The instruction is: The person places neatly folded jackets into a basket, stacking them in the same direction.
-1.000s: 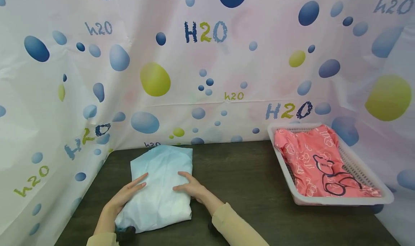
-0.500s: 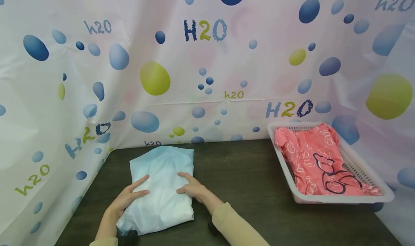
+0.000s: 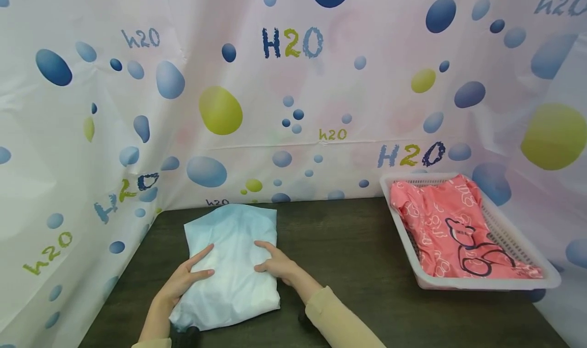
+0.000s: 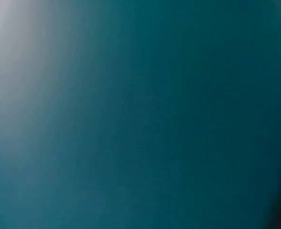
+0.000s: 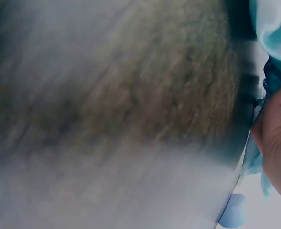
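Note:
A folded pale-blue cloth (image 3: pixel 233 282) lies on the dark table, its far end spread flat and its near end thicker and rounded. My left hand (image 3: pixel 180 283) grips its left side, index finger and thumb spread over the top. Opposite, my right hand (image 3: pixel 278 266) holds the right edge, also with index finger and thumb on top; the other fingers are hidden. In the right wrist view, bent fingers (image 5: pixel 276 117) press against the shiny blue fabric (image 5: pixel 276 40). Blurred blue cloth (image 4: pixel 131 124) fills the left wrist view, hiding the hand there.
On the right of the dark table (image 3: pixel 339 246) stands a white plastic basket (image 3: pixel 486 285) holding a pink garment (image 3: pixel 431 231) with a bear print. A white curtain (image 3: pixel 284 83) with blue and green dots hangs behind and along the sides.
The cloth has shifted slightly to the right with both hands on it. My left thumb has moved nearer me, widening its spread from the index finger. The basket has stayed put.

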Demonstrator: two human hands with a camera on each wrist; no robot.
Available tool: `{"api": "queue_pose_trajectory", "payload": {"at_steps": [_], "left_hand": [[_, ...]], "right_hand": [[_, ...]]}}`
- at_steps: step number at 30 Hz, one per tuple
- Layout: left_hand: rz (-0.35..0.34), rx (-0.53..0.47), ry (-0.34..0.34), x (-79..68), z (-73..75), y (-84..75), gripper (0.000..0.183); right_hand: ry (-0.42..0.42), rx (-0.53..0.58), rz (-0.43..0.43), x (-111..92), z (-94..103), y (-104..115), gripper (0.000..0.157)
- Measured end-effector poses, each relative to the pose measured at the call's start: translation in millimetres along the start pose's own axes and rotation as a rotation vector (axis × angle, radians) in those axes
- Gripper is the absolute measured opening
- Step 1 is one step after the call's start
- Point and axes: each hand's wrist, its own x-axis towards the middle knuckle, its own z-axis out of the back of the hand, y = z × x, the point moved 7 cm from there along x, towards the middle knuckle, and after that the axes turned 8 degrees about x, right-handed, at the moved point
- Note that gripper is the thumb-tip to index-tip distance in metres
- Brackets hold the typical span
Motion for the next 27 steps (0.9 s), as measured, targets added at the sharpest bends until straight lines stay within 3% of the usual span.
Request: {"api": "queue_pose_trajectory", "payload": {"at_steps": [16, 27], "left_hand": [[-0.057, -0.002, -0.013, -3.0, -1.8, -28.6, 0.077], [-0.121, -0.018, 0.009, -9.3, -16.1, -73.6, 0.076]], "right_hand": [[0.018, 0.048, 0.035, -10, 14.0, 20, 0.065], [0.058, 0.072, 0.072, -32, 40.5, 46, 0.067]]}}
